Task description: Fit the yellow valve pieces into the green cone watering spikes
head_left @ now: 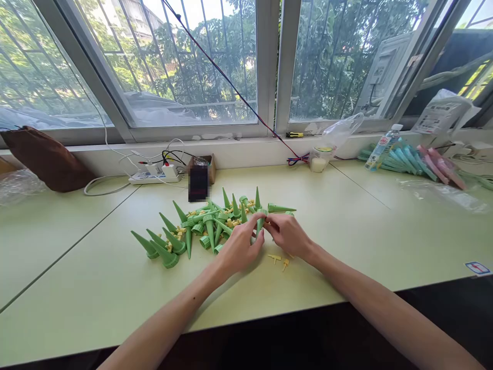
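My left hand (242,240) is closed around a green plastic watering spike (260,222), with the cap end up and the point down. Against the cap end, my right hand (288,232) has its fingers pinched together; whatever they hold is hidden. To the left lies a heap of green cone spikes (208,226), some standing on their caps and others lying over. Small yellow plastic valves (231,223) are mixed among them. Two loose pieces, a yellow T-shaped valve (274,257) and another yellow valve (285,264), lie just below my hands.
Behind the heap are a small cardboard box (212,169) and a white power strip (156,176) with cables. A brown bag (50,159) sits far left. Along the windowsill stand a jar (319,160), a bottle (383,148) and teal and pink packs (408,160).
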Action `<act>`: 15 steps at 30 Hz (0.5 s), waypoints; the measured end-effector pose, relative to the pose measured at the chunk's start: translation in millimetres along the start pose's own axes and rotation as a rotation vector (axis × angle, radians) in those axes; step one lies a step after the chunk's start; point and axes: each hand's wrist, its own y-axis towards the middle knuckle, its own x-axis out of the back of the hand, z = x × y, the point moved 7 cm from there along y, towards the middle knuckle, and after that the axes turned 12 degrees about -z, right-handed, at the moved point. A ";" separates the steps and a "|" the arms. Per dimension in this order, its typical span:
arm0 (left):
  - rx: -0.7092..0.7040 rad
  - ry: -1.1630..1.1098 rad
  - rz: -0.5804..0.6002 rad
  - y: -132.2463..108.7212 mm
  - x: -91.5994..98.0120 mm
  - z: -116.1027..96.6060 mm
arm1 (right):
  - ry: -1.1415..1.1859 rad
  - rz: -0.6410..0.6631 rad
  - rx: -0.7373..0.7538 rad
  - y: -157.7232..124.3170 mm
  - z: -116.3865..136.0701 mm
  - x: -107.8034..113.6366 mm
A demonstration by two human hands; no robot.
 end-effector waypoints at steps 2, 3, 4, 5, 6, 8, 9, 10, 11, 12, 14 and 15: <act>0.005 -0.009 -0.005 0.2 0.2 1.0 | 0.007 -0.022 -0.012 0.1 -1.1 1.1; 0.008 -0.018 -0.005 0.4 0.3 1.5 | 0.015 -0.029 -0.024 0.2 -1.8 1.9; 0.012 -0.031 -0.006 0.6 0.4 1.8 | 0.025 -0.035 -0.039 0.4 -2.4 2.7; 0.015 -0.047 -0.006 0.8 0.6 2.1 | 0.034 -0.037 -0.054 0.5 -3.0 3.3; 0.017 -0.061 -0.008 1.0 1.0 2.1 | 0.044 -0.034 -0.067 0.6 -3.4 3.8; 0.016 -0.077 -0.013 1.4 1.8 1.9 | 0.059 -0.020 -0.081 1.0 -3.4 4.1; 0.013 -0.080 -0.015 1.6 2.1 1.6 | 0.064 -0.011 -0.082 1.2 -3.1 4.2; 0.009 -0.081 -0.016 1.6 2.3 1.5 | 0.067 -0.003 -0.081 1.4 -2.8 4.3; 0.007 -0.084 -0.017 1.7 2.4 1.5 | 0.070 0.005 -0.080 1.7 -2.6 4.5; 0.005 -0.090 -0.015 1.7 2.3 1.6 | 0.073 0.011 -0.078 2.0 -2.5 4.8; 0.005 -0.107 -0.003 1.7 1.8 2.1 | 0.087 0.027 -0.077 2.7 -2.2 5.5; 0.008 -0.117 0.003 1.8 1.6 2.6 | 0.099 0.035 -0.077 3.1 -2.0 6.1</act>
